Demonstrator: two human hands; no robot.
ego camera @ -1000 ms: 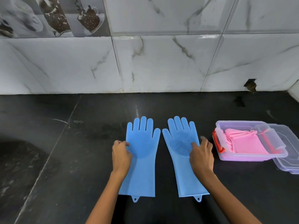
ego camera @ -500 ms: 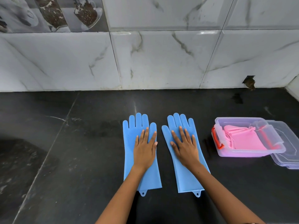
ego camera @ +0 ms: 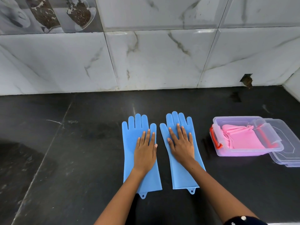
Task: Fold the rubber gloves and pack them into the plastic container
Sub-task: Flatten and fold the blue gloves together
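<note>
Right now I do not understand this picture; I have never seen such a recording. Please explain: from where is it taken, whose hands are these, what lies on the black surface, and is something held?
There is no machine here. A person wears a camera on the head, so you look down along their own arms. The left hand lies flat on the left blue glove, and the right hand lies flat on the right blue glove. Both gloves lie spread out, side by side and apart, on the black counter. Nothing is gripped; the hands only press. To the right stands an open plastic container with pink gloves inside. Its clear lid lies partly under it.
</note>
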